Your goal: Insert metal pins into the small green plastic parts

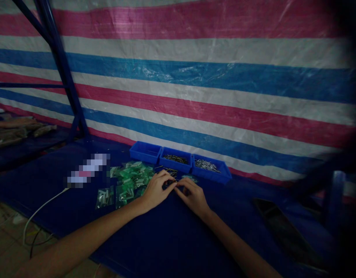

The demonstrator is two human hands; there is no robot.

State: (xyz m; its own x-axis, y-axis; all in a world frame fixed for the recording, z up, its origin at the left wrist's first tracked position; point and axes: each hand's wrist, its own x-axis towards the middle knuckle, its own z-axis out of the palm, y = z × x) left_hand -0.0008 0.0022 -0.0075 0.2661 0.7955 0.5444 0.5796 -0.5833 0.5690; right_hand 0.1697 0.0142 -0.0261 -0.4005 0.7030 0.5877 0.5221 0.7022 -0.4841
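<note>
Head camera: blue table (166, 239), three blue bins (145, 151) along its back, green packets (134, 175) left of the hands; left hand (158, 189) and right hand (194, 196) meet fingertip to fingertip, each grip nearly closed, pinching something too small to identify.

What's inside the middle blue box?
The middle blue box has a messy heap of thin, dark pieces in it. Anything under the heap is covered, so I can't see that.

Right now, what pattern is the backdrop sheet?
The sheet has pink, whitish and blue stripes; head view.
</note>
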